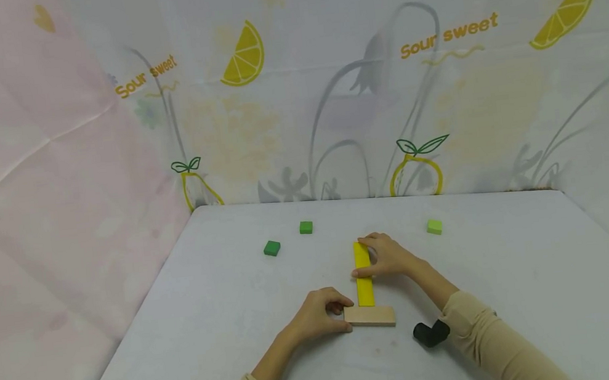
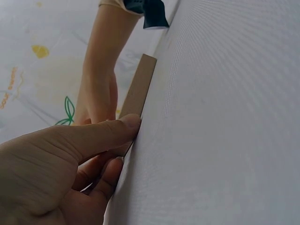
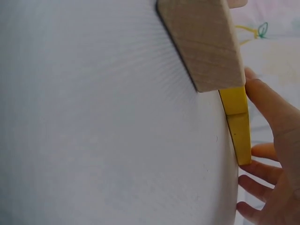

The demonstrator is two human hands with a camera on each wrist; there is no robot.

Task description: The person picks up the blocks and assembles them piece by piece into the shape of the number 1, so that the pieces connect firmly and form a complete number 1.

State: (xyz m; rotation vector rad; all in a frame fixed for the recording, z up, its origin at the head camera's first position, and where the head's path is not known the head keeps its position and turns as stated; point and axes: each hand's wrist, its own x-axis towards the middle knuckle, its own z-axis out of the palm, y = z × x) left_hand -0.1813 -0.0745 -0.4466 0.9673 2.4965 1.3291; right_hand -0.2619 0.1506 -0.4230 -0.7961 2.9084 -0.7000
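Note:
In the head view my left hand (image 1: 313, 316) pinches the left end of a plain wooden block (image 1: 372, 315), thumb at the near side and fingers at the far side. The left wrist view shows the thumb pressed on this wooden block (image 2: 139, 86). A yellow block (image 1: 366, 292) lies lengthwise away from me, its near end against the wooden block's far side. My right hand (image 1: 391, 256) grips it, with the thumb on its left side and a finger at its far end. In the right wrist view a crosswise line marks the yellow block (image 3: 240, 133).
Two dark green blocks (image 1: 272, 248) lie farther back on the left of the white table (image 1: 209, 287). A light green block (image 1: 434, 226) lies at the back right. Printed cloth (image 1: 297, 122) hangs behind the table. Black wrist devices (image 1: 431, 333) sit by both sleeves.

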